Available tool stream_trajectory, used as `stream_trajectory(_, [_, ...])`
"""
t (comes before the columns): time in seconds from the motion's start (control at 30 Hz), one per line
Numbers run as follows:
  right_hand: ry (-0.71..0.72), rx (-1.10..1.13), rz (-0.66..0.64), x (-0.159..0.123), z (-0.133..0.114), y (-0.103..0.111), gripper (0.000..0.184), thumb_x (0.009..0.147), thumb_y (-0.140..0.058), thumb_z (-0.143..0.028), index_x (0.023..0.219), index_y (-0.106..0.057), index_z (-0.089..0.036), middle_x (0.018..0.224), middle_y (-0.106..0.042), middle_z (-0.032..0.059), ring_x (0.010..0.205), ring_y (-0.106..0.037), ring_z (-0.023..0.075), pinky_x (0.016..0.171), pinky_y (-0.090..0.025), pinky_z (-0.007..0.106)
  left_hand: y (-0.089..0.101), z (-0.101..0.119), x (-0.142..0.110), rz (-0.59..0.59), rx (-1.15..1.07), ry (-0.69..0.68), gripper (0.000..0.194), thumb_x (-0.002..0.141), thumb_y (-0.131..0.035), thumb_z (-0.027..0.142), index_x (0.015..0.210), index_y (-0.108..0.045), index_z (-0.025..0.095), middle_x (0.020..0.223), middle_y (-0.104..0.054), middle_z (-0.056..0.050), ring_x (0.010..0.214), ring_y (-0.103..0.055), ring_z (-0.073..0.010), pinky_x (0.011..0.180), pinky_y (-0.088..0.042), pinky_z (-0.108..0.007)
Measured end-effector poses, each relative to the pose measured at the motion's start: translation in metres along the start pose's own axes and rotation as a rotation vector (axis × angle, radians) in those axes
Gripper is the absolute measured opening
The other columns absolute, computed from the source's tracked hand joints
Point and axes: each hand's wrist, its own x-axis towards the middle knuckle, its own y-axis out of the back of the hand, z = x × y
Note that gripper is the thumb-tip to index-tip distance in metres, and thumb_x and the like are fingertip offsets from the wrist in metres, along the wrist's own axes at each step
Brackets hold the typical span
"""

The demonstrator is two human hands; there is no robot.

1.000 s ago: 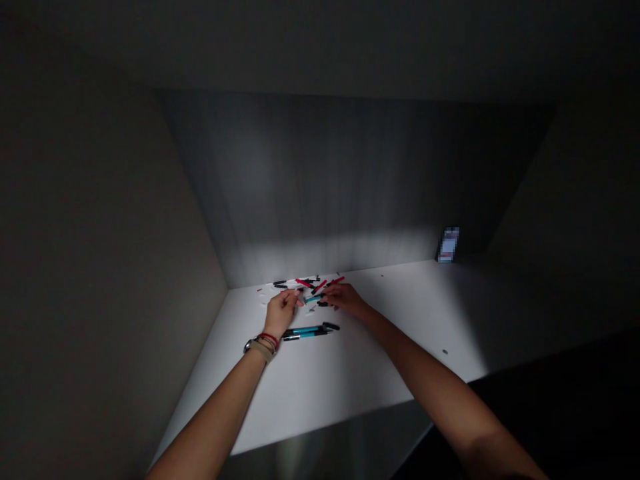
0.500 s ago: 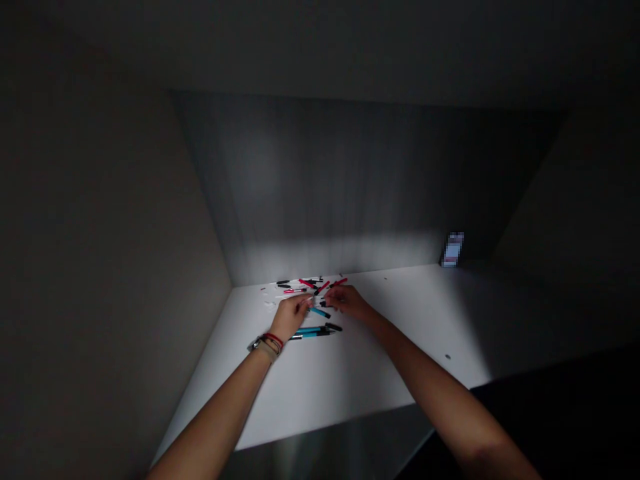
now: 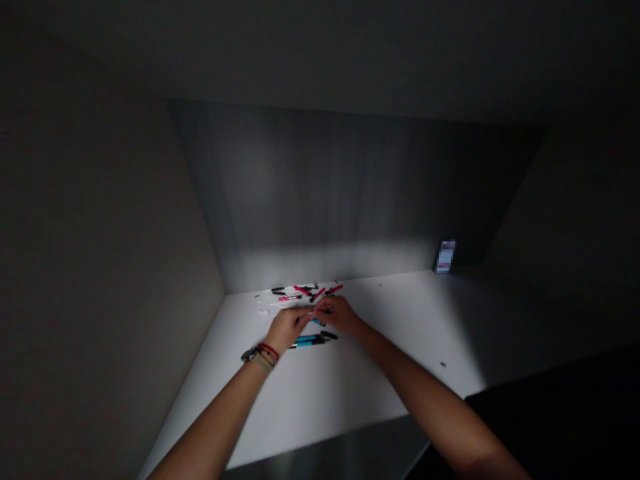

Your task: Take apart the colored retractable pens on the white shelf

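My left hand (image 3: 287, 327) is closed in a pinch, with a thin pale stick (image 3: 307, 314) just showing at its fingertips. My right hand (image 3: 338, 313) meets it, fingers pinched together at the stick's end. Whatever else the fingertips cover is too small to make out. Under the hands a blue and black pen piece (image 3: 319, 322) is partly hidden. Nearer to me lie blue and black pens (image 3: 307, 341) and a black cap (image 3: 329, 335). Behind the hands are red pen pieces (image 3: 317, 295) with black parts.
The white shelf surface (image 3: 300, 407) runs between a side wall (image 3: 125, 280) and a grey back panel (image 3: 310, 187). White bits (image 3: 263, 313) lie left of the pens. A phone with a blurred screen (image 3: 445, 257) leans at the back right. A small dark spot (image 3: 443, 364) marks the right side.
My right hand has moved left and come up against my left fingertips. Before, a small gap lay between the two hands. The view has shifted slightly.
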Motion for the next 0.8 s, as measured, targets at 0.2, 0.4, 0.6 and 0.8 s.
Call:
stream_trajectory(0.2, [-0.06,0.12,0.005,0.003,0.01,0.008,0.027,0.073,-0.073,-0.041,0.073,-0.064,-0.015,0.059,-0.065,0.002,0.053,-0.063,0.015,0.053,-0.051,0.026,0.003,-0.015,0.0,0.102,0.025,0.068,0.033,0.094,-0.05,0.039,0.108,-0.075,0.023,0.106,-0.075,-0.007,0.098,-0.068,-0.0238,0.088,-0.049,-0.032])
stream_trajectory(0.4, [-0.118,0.176,-0.045,0.002,0.02,0.013,0.034,0.069,-0.076,-0.045,0.075,-0.066,-0.013,0.065,-0.068,0.0044,0.058,-0.067,0.0171,0.055,-0.055,0.028,0.005,-0.015,0.004,0.183,0.044,-0.047,0.033,0.096,-0.047,0.035,0.105,-0.075,0.02,0.1,-0.07,-0.008,0.095,-0.063,-0.021,0.088,-0.048,-0.031])
stream_trajectory(0.6, [-0.149,0.194,-0.059,0.002,0.02,0.015,0.04,0.067,-0.078,-0.05,0.075,-0.066,-0.012,0.062,-0.067,0.0046,0.054,-0.065,0.0157,0.055,-0.056,0.028,0.006,-0.019,0.003,0.199,0.12,-0.021,0.028,0.093,-0.053,0.032,0.108,-0.075,0.022,0.093,-0.064,-0.007,0.089,-0.061,-0.0201,0.083,-0.048,-0.03])
stream_trajectory(0.8, [-0.152,0.186,0.01,0.006,0.024,0.015,0.043,0.068,-0.076,-0.047,0.096,-0.068,-0.015,0.079,-0.07,0.0048,0.059,-0.066,0.0144,0.051,-0.055,0.025,0.003,-0.026,0.005,0.148,0.11,-0.007,0.024,0.09,-0.057,0.028,0.103,-0.076,0.022,0.095,-0.066,-0.008,0.089,-0.062,-0.0202,0.082,-0.049,-0.03])
